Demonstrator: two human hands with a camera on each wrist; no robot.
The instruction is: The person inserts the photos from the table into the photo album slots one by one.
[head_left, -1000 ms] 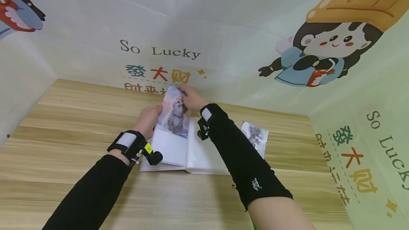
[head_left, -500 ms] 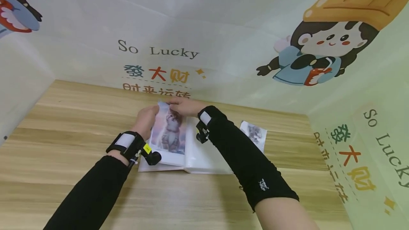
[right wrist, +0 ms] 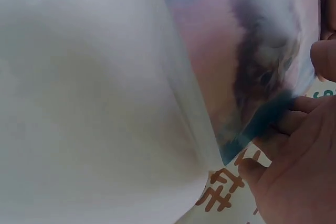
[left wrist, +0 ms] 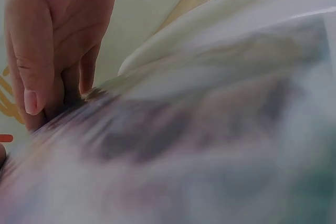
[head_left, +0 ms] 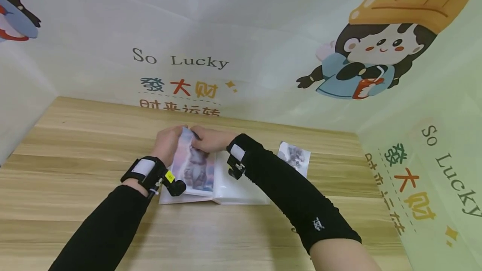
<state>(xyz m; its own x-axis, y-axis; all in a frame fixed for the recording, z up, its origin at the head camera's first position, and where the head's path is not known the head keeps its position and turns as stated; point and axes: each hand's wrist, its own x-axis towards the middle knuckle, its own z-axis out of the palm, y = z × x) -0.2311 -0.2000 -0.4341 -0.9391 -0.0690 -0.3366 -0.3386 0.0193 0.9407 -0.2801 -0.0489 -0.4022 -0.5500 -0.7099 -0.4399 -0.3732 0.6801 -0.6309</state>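
In the head view an open photo album [head_left: 241, 189] lies on the table, its white right page bare. A kitten photo [head_left: 197, 175] in pink and lilac lies over the left page, lengthwise and almost down to that page's lower edge. My left hand [head_left: 165, 145] pinches the album's left page at its upper left edge. My right hand [head_left: 212, 139] pinches the photo's top edge; in the right wrist view its fingers [right wrist: 294, 121] bend at that edge beside the sleeve mouth. The left fingertips are mostly hidden, and the left wrist view is blurred by the close page.
Another photo [head_left: 295, 158], a greyish animal picture, lies right of the album, partly behind my right sleeve. A printed backdrop wall [head_left: 263, 74] rises just behind the album. The wooden table [head_left: 211, 237] stretches in front and to both sides.
The kitten photo has slid down over the left page toward me, and my right hand has come down with it. My left hand has stayed at the page edge.
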